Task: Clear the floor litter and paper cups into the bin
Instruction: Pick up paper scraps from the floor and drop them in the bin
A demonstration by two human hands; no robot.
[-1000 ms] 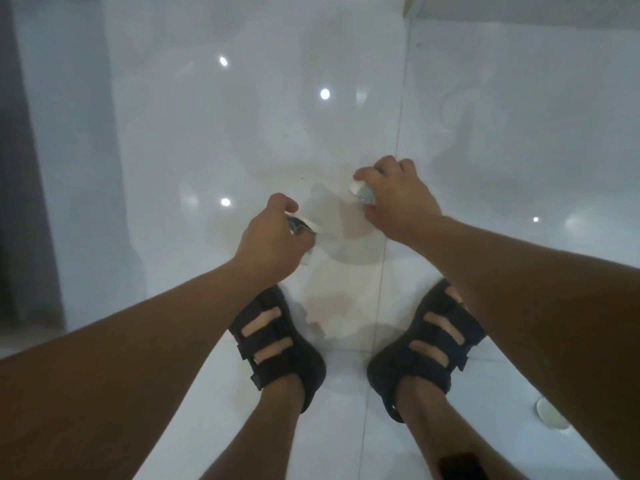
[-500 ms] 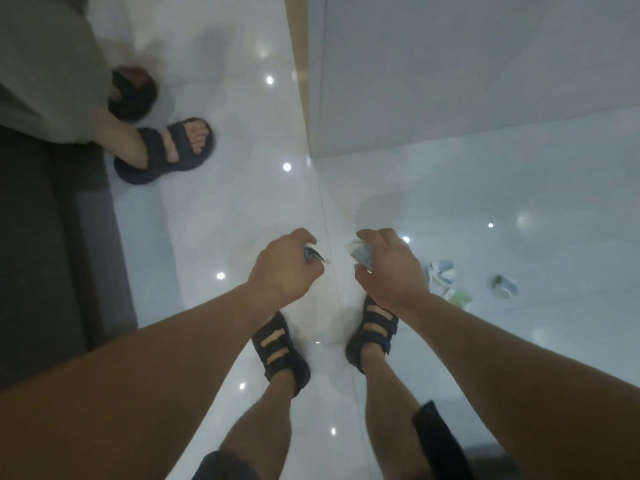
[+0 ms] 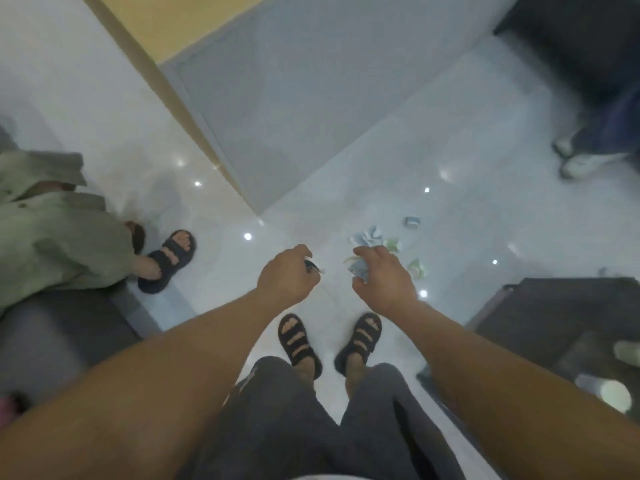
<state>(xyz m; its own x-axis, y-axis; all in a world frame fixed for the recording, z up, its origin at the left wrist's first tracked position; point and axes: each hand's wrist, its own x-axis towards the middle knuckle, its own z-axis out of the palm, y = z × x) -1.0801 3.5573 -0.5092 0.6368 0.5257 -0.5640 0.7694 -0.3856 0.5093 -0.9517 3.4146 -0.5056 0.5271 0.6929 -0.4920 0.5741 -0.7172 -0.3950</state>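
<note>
I can't identify the dark scrap (image 3: pixel 312 267) my curled left hand (image 3: pixel 287 275) pinches; my right hand (image 3: pixel 386 278) clutches crumpled paper (image 3: pixel 356 269).

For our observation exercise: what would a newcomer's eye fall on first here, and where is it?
At centre frame, the left hand pinches a small dark scrap and the right hand grips crumpled bluish paper. Just beyond the right hand, more crumpled litter lies scattered on the glossy white floor.

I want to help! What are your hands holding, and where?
Left hand pinches a dark scrap by one end; right hand grips crumpled paper around its middle.
</note>
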